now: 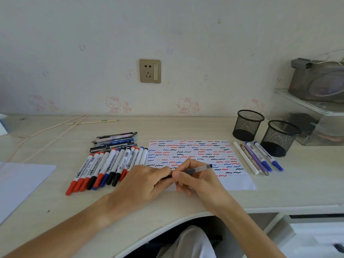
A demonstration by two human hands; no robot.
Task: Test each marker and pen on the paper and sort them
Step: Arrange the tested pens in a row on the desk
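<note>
Both hands meet over the near edge of the paper [197, 157], which lies flat on the desk [55, 202] and is covered in rows of short red, blue and black squiggles. The right hand [197, 179] has its thumb and fingers curled round a pen [195, 170] with a clear barrel and a dark blue end; the pen lies almost level, its blue end pointing toward 2 o'clock above the lower part of the sheet. The left hand [147, 181] pinches the opposite end of the same pen with its fingertips, touching the right hand's thumb; what the left fingertips hold at that end is hidden. At 9 o'clock from the paper, a row of whiteboard markers [108, 168] lies side by side with red, black and blue caps, just beside the sheet's left edge. At 11 o'clock from the paper, touching the far end of that row, is a small pile of pens [115, 141]. At 3 o'clock from the paper, a sorted group of five pens and markers [258, 158] lies parallel, just beside the right edge. Beyond it, at 1 o'clock, stand two upright black mesh cups [248, 124], close together. A loose white sheet [22, 181] lies at the far left of the desk.
</note>
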